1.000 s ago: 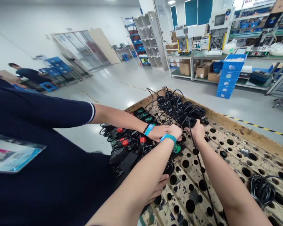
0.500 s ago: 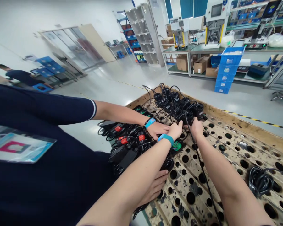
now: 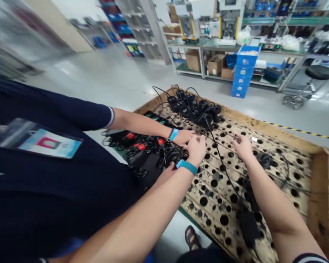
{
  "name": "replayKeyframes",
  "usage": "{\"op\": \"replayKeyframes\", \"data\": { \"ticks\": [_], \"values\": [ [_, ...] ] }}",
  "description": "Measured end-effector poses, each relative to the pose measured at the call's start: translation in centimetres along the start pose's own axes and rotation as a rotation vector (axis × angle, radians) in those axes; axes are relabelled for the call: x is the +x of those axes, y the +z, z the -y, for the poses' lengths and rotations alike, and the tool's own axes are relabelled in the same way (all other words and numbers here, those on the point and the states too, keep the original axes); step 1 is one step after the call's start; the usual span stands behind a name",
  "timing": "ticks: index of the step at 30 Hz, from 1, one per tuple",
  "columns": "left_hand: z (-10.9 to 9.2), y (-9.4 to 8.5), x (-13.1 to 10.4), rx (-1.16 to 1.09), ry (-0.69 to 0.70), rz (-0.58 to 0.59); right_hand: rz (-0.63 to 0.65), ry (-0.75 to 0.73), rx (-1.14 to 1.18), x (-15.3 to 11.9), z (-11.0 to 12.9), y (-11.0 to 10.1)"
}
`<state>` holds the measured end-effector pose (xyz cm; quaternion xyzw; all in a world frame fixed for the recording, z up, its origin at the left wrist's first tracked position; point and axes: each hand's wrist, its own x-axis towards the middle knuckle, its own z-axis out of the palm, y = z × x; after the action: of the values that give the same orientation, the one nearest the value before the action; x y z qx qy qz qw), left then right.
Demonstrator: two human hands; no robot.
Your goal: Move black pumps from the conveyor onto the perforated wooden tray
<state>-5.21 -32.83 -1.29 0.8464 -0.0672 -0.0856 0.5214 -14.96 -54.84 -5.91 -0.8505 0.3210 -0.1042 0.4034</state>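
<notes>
My left hand (image 3: 196, 149), with a teal wristband, is beside a co-worker's hand (image 3: 183, 137). Its fingers are curled together, and whatever they hold is hidden. Over the holed board (image 3: 214, 182), my right hand (image 3: 242, 147) is raised with its fingers apart and nothing between them. Black cylindrical units (image 3: 192, 106) with cables stand clustered toward the board's far edge. Left of my left hand lies a pile of black adapters (image 3: 145, 164) and coiled cables with red connectors (image 3: 141, 147). The co-worker's other hand (image 3: 166, 176) touches the pile.
A wooden rim (image 3: 290, 140) borders the board. A black adapter (image 3: 248, 226) and a coiled cable (image 3: 264, 160) lie on the right. Blue bins (image 3: 242, 73) are stacked beyond, before workbenches, near a black stool (image 3: 319, 72). The co-worker's dark sleeve (image 3: 82, 109) fills the left.
My right hand has moved right, away from the black cylindrical units, and opened. The view has shifted, showing more of the board's right side. The co-worker's lower hand has moved up along the pile.
</notes>
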Motion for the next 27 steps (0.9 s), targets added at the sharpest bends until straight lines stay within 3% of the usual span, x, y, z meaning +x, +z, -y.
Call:
{"op": "replayKeyframes", "data": {
  "ticks": [1, 3, 6, 8, 11, 15, 19, 23, 25, 27],
  "values": [
    [-0.1, 1.0, -3.3, -0.011, -0.017, -0.01, -0.032, 0.04, -0.017, -2.2, -0.9, -2.3],
    [-0.2, 2.3, -10.0, -0.009, -0.023, 0.104, -0.103, 0.128, -0.083, -7.6, -2.9, -6.8],
    [0.8, 3.0, -19.4, 0.092, -0.002, 0.51, -0.22, 0.279, -0.182, -16.6, -5.7, -11.0],
    [2.0, 3.6, -24.3, 0.192, -0.019, 0.733, -0.229, 0.342, -0.255, -21.3, -7.5, -11.3],
    [3.1, 5.1, -28.9, 0.341, -0.015, 0.821, -0.01, 0.127, -0.469, -24.5, -9.2, -9.5],
    [2.5, 7.6, -30.5, 0.394, 0.044, 0.754, 0.222, -0.022, -0.737, -23.5, -9.6, -7.8],
    [1.4, 9.2, -30.3, 0.441, 0.031, 0.705, 0.348, -0.124, -0.652, -21.4, -9.3, -10.5],
    [1.2, 8.6, -29.8, 0.388, 0.048, 0.661, 0.24, -0.096, -0.312, -20.9, -8.1, -15.2],
    [0.9, 7.7, -28.9, 0.193, 0.086, 0.649, 0.229, -0.064, 0.004, -21.2, -6.7, -17.0],
    [0.0, 6.7, -27.4, -0.063, 0.052, 0.654, 0.302, -0.094, 0.379, -21.3, -4.8, -17.7]
  ]
}}
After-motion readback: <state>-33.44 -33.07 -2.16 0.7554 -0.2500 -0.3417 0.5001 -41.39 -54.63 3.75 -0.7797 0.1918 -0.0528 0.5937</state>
